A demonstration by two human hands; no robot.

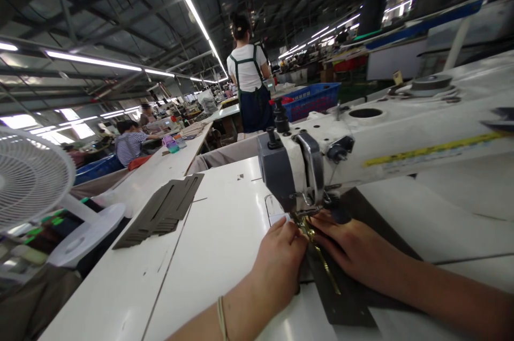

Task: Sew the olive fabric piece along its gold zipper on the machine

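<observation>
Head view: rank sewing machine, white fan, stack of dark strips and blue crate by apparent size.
1. sewing machine
2. white fan
3. stack of dark strips
4. blue crate, though it sits farther back, so it may really be bigger.

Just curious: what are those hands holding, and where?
Both hands, left and right, press flat on a dark fabric piece beside the needle; nothing is gripped.

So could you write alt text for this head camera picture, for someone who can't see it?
Two hands, left hand and right hand, press dark fabric flat under a white sewing machine on a white table. Stacked dark pieces and a fan sit left; a person in an apron stands beyond.
</observation>
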